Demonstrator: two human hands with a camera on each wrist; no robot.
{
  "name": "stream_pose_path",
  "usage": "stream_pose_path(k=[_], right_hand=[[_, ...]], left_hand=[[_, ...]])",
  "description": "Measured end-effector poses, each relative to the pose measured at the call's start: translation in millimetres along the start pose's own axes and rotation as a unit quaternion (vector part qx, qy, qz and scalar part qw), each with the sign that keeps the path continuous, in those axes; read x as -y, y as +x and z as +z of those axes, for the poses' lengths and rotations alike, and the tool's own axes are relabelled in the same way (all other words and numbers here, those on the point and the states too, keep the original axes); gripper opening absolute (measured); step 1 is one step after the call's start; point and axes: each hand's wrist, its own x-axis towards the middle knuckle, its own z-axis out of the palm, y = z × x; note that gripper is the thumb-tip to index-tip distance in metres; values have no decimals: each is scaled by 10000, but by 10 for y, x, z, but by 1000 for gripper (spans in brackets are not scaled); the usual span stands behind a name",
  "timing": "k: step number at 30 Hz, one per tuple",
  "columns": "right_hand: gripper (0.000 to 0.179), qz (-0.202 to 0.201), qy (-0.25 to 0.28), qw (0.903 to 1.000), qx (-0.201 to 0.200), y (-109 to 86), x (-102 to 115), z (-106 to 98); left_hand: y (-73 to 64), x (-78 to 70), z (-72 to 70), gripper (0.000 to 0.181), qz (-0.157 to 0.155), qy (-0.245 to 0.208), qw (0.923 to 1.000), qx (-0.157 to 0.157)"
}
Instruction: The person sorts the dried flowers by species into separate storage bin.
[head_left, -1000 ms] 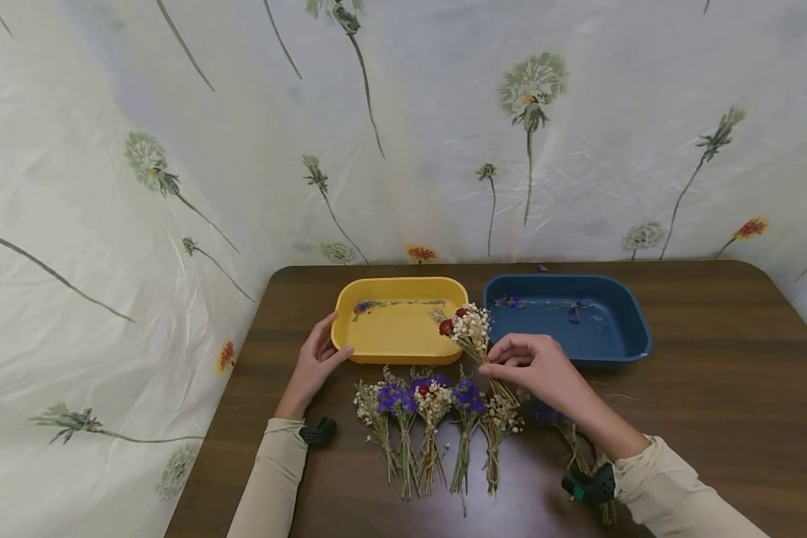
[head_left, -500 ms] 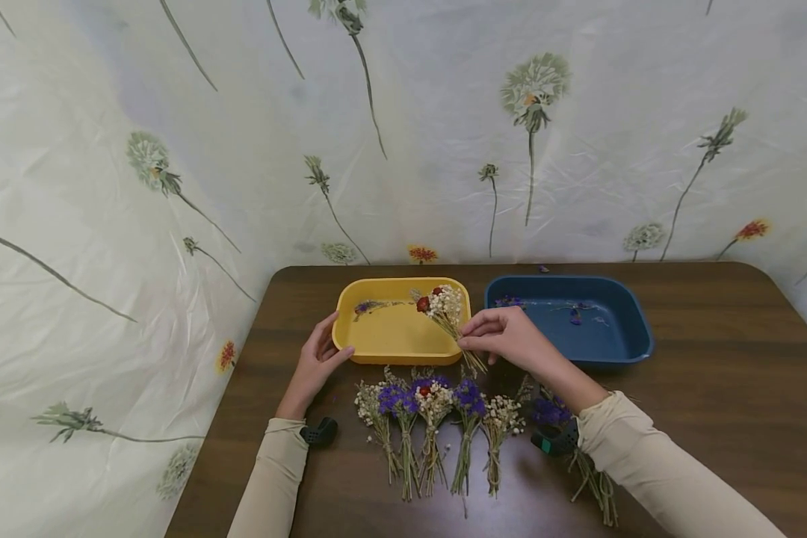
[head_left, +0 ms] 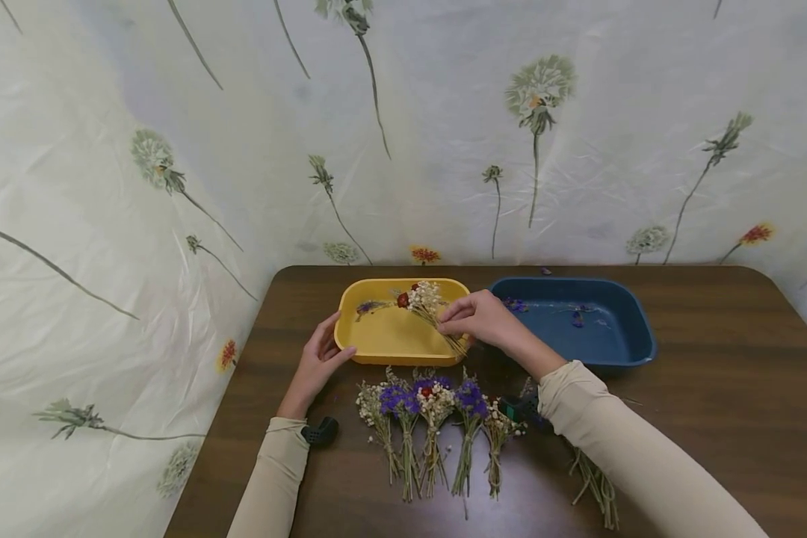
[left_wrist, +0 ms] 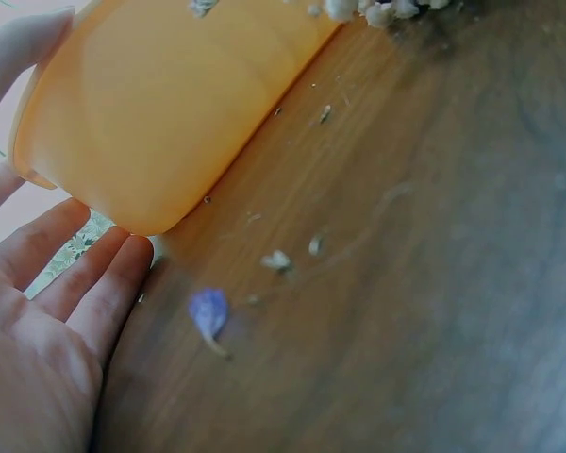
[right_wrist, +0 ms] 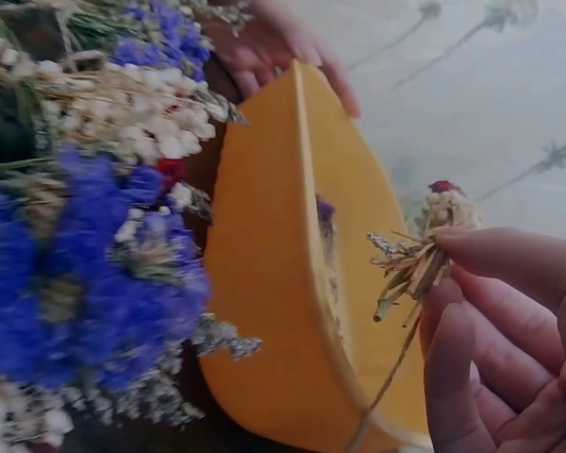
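My right hand (head_left: 477,321) pinches the stems of a small dried flower bunch (head_left: 424,297) above the right part of a yellow tray (head_left: 403,359). The bunch has white blossoms and dark red heads pointing left; the right wrist view shows its cut stem ends (right_wrist: 415,278) and a hanging string. My left hand (head_left: 317,366) rests against the tray's left end, thumb at the front corner. Fairly straight fingers touch its outer wall in the left wrist view. Dried flower sprigs (head_left: 370,307) lie inside the tray.
In front of the tray lie several tied bunches, among them a purple one (head_left: 471,400) and a white one (head_left: 501,422). Another bunch (head_left: 595,478) is partly under the right forearm. A blue tray (head_left: 635,355) holding purple bits stands right. A loose petal (left_wrist: 208,311) lies near my left hand.
My right hand has carried the red and white bunch left, from between the trays to over the yellow one. The left hand stays at the tray's left end.
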Motion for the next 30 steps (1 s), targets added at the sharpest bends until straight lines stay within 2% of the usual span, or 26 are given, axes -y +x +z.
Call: stream_pose_path(k=[8, 13, 22, 30], right_hand=[[21, 279, 65, 9996, 51, 215, 15, 71], [19, 368, -95, 9992, 82, 344, -3, 130], [14, 124, -618, 9966, 533, 475, 29, 243], [7, 30, -1353, 9873, 836, 565, 41, 289]], left_hand=[[-12, 4, 5, 73, 22, 17, 10000, 17], [-3, 23, 0, 71, 33, 39, 10000, 10], [2, 29, 8, 71, 17, 45, 10000, -6], [-1, 0, 4, 72, 50, 44, 10000, -35]])
